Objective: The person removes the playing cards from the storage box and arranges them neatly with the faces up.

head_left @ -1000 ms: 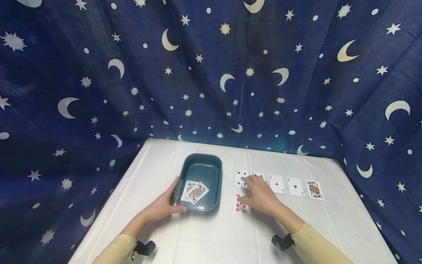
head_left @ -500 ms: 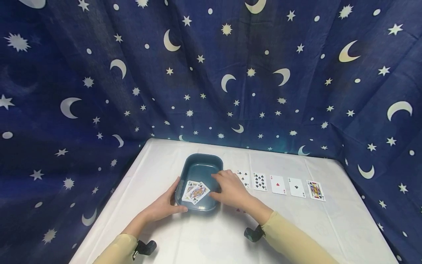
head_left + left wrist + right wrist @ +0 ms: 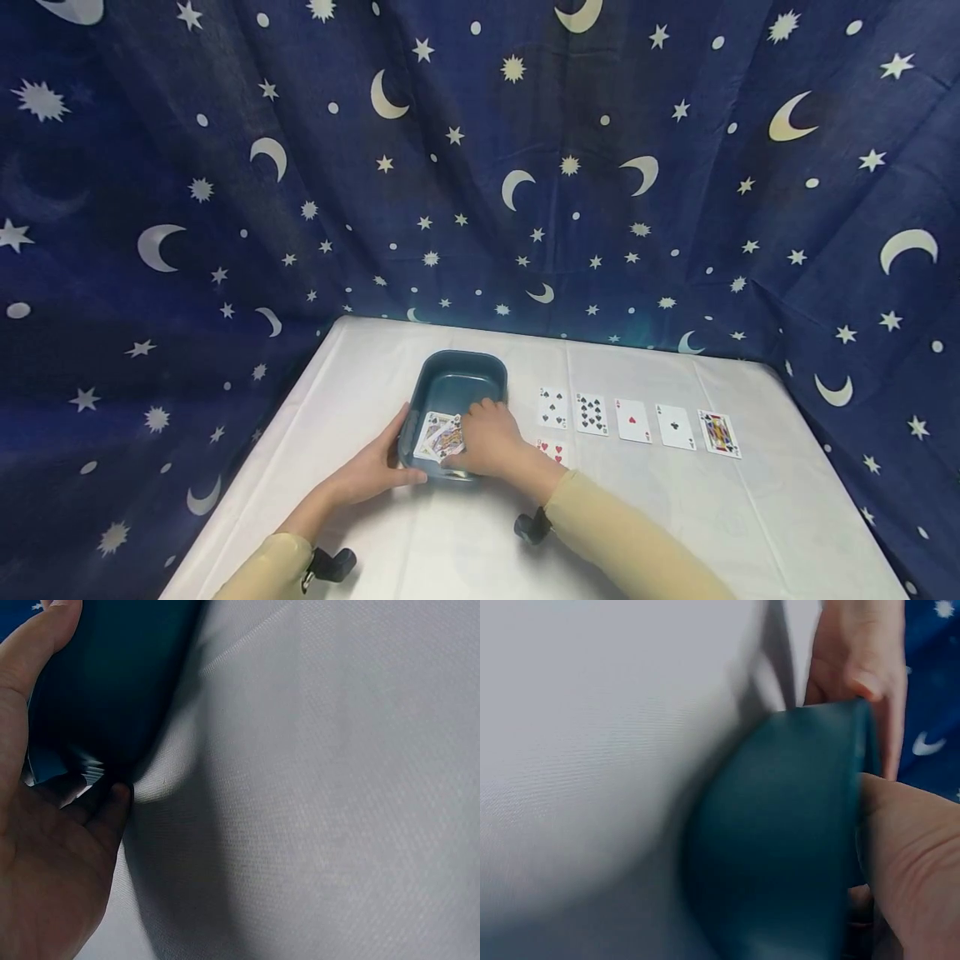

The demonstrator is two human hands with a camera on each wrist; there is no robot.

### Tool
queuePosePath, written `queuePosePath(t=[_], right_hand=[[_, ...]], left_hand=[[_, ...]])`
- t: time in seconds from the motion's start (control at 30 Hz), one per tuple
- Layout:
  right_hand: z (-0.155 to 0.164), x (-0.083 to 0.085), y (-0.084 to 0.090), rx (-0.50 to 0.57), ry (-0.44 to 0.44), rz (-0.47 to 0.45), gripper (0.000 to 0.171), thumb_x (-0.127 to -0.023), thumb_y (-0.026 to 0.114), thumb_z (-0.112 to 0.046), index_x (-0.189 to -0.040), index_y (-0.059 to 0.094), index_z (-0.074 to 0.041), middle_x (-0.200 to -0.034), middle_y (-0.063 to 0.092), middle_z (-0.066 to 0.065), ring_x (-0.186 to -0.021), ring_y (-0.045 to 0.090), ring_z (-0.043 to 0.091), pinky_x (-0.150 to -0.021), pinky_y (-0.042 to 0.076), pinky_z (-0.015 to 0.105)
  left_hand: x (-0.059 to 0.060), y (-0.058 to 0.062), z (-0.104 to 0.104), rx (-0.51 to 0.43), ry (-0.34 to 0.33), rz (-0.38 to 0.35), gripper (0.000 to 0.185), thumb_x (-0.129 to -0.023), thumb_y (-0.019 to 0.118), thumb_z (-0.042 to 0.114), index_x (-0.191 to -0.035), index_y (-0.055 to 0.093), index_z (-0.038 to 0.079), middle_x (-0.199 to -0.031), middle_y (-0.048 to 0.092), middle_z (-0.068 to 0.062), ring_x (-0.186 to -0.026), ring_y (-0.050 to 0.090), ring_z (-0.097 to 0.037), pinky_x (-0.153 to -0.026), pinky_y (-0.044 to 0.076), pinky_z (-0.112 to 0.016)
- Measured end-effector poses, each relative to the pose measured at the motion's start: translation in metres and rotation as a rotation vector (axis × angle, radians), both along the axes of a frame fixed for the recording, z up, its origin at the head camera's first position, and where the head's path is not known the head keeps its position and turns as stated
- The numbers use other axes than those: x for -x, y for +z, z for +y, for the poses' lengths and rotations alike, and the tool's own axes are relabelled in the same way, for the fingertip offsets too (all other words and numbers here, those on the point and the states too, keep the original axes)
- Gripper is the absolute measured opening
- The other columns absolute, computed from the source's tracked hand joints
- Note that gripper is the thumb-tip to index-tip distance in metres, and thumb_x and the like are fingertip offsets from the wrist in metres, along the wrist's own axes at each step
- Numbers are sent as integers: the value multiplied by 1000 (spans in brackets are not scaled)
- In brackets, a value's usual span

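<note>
A teal plastic tub (image 3: 459,360) stands on the white table, with face cards (image 3: 433,435) lying in its near end. My left hand (image 3: 371,471) grips its near left corner, thumb on the rim (image 3: 45,630) and fingers against the outer wall. My right hand (image 3: 486,437) reaches over the near right rim into the tub, fingertips down at the cards. Its grip is hidden. The right wrist view shows the tub's wall (image 3: 780,840) with my palm (image 3: 911,862) above the rim.
A row of face-up cards (image 3: 632,419) lies right of the tub, from a spade card (image 3: 553,407) to a king (image 3: 718,433). A hearts card (image 3: 553,450) lies nearer, partly behind my right forearm. Blue star-and-moon cloth (image 3: 480,167) hangs close behind and beside the table.
My right hand left the cards right of the tub and moved left over the rim onto the cards inside. All the table cards stayed. The left hand kept its hold.
</note>
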State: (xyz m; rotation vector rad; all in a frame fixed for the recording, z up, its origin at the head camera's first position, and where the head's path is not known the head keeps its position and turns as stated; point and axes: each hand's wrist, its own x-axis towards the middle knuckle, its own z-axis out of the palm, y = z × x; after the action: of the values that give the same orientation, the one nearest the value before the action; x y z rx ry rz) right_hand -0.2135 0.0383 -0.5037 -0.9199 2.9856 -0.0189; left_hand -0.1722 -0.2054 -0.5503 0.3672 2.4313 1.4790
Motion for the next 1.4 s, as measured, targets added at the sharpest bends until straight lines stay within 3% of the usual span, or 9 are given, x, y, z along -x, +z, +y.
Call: queuePosePath(t=[0.13,0.27,0.47,0.73,1.03,1.4], right_hand=[[-10,0,-8,-99,-30,-6,90,-76,61,-86,-115,76,-6,-106,66,9,-100,55,24,-93,50,43],[-15,1,-14,-122,-62,-14,98,-73,58,-90,-119,74,-4,-111,64,11,-102,54,24,-94,49,43],[-18,4,-17,-97,-64,-20,97,-70,70,-83,-121,71,-1,-109,62,11,-100,54,24,-93,50,43],[-13,8,-18,-91,-18,-47,86,-73,77,-69,-128,67,-4,-115,61,8,-104,53,22,-94,50,41],[-9,12,-14,-71,-26,-52,84,-64,86,-66,-120,71,-4,-108,62,6,-102,52,22,-97,48,41],[-14,11,-11,-23,-73,-77,86,-60,92,-60,-118,67,-2,-101,61,7,-94,50,20,-85,47,37]], left_hand=[[0,0,0,2,-8,-3,121,-82,88,35,-166,1,23,-171,9,-10,-153,21,-33,-119,34,-46],[1,-1,1,-2,-17,-1,122,-83,87,37,-166,-1,21,-171,7,-10,-153,21,-33,-119,32,-46],[1,0,1,2,-11,-10,121,-84,87,34,-166,-1,23,-171,8,-11,-153,22,-34,-119,34,-46],[1,0,2,-1,-4,-19,121,-83,87,33,-166,0,25,-171,9,-9,-152,24,-34,-118,35,-45],[-1,1,2,-34,-4,-22,120,-83,88,27,-166,2,22,-171,9,-13,-151,26,-37,-117,36,-48],[-1,1,1,-31,-3,-10,119,-83,88,26,-167,3,21,-171,11,-14,-151,28,-37,-116,38,-48]])
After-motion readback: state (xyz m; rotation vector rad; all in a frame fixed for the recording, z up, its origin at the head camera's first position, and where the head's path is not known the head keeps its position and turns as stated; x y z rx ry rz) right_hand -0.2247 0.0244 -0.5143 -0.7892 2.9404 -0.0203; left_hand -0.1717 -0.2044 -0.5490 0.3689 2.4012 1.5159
